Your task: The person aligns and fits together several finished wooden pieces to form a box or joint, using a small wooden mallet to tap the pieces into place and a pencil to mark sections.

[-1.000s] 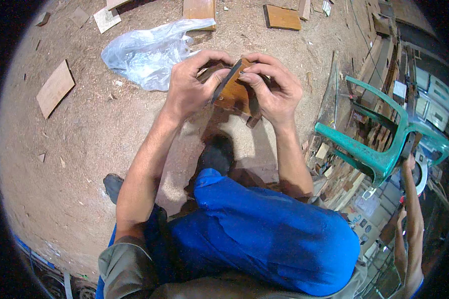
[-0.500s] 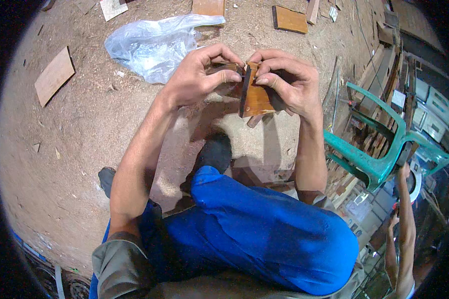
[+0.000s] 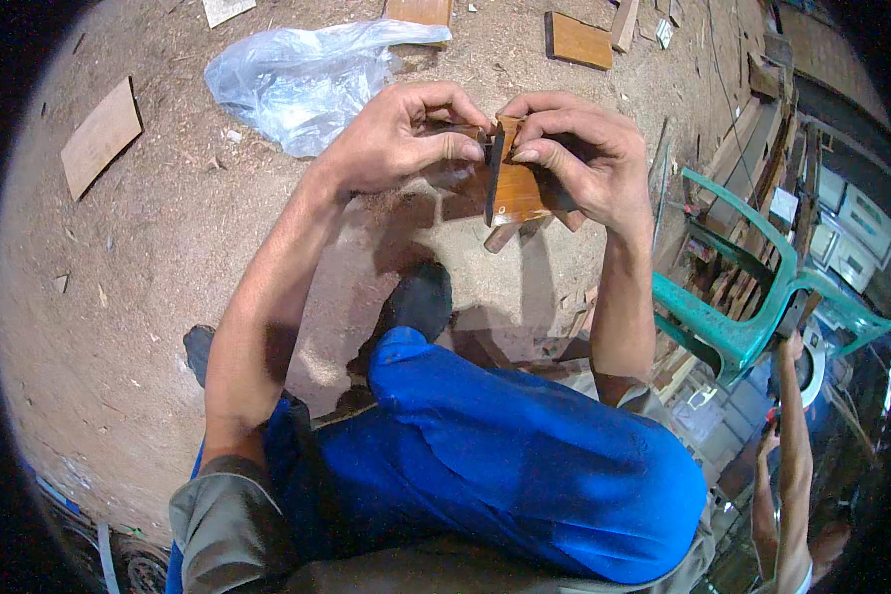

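Both my hands are raised in front of my knees, close together. My right hand [image 3: 599, 163] grips a varnished orange-brown wooden block [image 3: 518, 193] with a dark edge, thumb on its near face and fingers over the top. My left hand [image 3: 391, 144] is closed in a pinch beside the block's dark edge. Between its thumb and fingers shows a brown wooden piece [image 3: 470, 131], mostly hidden. The two pieces are very close; I cannot tell whether they touch. A short wooden stick [image 3: 500, 238] shows below the block.
A crumpled clear plastic bag [image 3: 292, 84] lies on the sawdust-covered ground. Flat wooden pieces lie at left [image 3: 102, 139] and far right [image 3: 578, 40]. To the right stand a green plastic chair [image 3: 728, 322] and piled planks [image 3: 747, 148]. Another person's arm [image 3: 794, 445] reaches toward the chair.
The view has shifted slightly. My hands and the block have moved a little to the right, and the block is turned slightly. Both grips look the same.
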Tool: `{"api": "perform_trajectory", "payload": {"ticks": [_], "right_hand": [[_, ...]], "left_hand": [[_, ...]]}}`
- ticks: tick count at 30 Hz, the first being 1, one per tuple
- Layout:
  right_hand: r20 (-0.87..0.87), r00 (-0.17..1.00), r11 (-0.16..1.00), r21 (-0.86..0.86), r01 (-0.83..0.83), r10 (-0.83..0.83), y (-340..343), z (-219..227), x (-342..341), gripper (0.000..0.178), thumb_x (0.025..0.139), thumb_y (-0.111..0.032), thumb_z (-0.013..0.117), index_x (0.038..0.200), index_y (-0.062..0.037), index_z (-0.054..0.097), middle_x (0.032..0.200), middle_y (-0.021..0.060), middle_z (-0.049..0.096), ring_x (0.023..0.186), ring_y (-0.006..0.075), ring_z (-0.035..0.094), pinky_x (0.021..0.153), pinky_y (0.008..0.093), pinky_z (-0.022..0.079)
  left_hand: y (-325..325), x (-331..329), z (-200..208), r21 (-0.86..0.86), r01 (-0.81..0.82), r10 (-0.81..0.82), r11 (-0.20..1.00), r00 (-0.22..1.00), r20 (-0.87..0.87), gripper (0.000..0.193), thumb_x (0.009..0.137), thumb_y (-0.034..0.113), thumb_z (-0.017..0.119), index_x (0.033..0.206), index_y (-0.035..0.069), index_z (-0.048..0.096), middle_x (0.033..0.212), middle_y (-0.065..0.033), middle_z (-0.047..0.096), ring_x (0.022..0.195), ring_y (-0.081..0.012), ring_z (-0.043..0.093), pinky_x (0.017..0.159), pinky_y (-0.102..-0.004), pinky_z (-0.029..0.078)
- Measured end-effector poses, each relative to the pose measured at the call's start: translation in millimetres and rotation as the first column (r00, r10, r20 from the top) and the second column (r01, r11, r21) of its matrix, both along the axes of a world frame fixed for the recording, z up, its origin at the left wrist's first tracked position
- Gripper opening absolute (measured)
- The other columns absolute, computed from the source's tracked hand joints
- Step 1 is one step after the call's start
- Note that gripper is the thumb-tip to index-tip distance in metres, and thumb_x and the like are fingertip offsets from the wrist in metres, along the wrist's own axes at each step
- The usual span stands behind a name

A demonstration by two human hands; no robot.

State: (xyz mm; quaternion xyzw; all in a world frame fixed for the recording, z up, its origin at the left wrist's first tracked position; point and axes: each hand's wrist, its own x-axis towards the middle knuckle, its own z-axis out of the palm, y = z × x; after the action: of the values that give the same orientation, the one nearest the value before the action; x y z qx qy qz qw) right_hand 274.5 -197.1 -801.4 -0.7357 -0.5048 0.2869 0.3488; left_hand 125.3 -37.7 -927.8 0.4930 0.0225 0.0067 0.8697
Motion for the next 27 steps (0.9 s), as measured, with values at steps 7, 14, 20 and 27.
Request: {"api": "perform_trajectory", "payload": {"ticks": [7,14,20,27], "right_hand": [[0.038,0.995,0.995,-0.042,-0.095,0.097,9.2,8.4,8.0,0.015,0.081,-0.011,0.081,0.092,-0.0017,0.076,0.102,0.0108,0.076,0.094,0.0226,0.073,0.084,0.0349,0.058],[0.017,0.996,0.995,-0.036,-0.091,0.091,10.1,5.5,10.0,0.010,0.079,-0.005,0.080,0.086,-0.0001,0.076,0.101,0.0158,0.075,0.092,0.0223,0.072,0.080,0.0334,0.056],[0.023,0.994,0.993,-0.047,-0.105,0.106,9.2,4.3,14.4,0.013,0.080,-0.008,0.080,0.091,-0.0016,0.077,0.104,0.0124,0.076,0.095,0.0235,0.073,0.085,0.0354,0.058],[0.033,0.991,0.990,-0.054,-0.129,0.131,11.2,6.6,19.4,0.015,0.081,-0.011,0.081,0.092,-0.0017,0.077,0.104,0.0112,0.077,0.096,0.0233,0.073,0.085,0.0353,0.058]], "left_hand": [[6.8,5.5,0.1,0.072,0.042,-0.041,0.996,0.999,-0.013,0.021,0.092,0.016,0.076,0.108,0.004,0.069,0.105,-0.0029,0.073,0.098,-0.0105,0.066,0.088,-0.0293,0.054],[6.0,10.8,-8.8,0.082,0.033,-0.035,0.996,0.999,0.019,0.023,0.092,0.019,0.077,0.109,0.005,0.069,0.104,-0.0008,0.071,0.101,-0.0108,0.064,0.093,-0.0313,0.052],[6.6,12.5,-8.5,0.050,0.054,-0.054,0.997,0.998,0.017,0.023,0.093,0.018,0.076,0.110,0.004,0.070,0.104,-0.0015,0.072,0.098,-0.0100,0.064,0.089,-0.0293,0.053],[6.4,17.1,-6.9,0.046,0.041,-0.042,0.998,0.998,0.036,0.024,0.094,0.017,0.074,0.114,0.003,0.073,0.102,-0.0038,0.074,0.094,-0.0100,0.067,0.085,-0.0271,0.055]]}}
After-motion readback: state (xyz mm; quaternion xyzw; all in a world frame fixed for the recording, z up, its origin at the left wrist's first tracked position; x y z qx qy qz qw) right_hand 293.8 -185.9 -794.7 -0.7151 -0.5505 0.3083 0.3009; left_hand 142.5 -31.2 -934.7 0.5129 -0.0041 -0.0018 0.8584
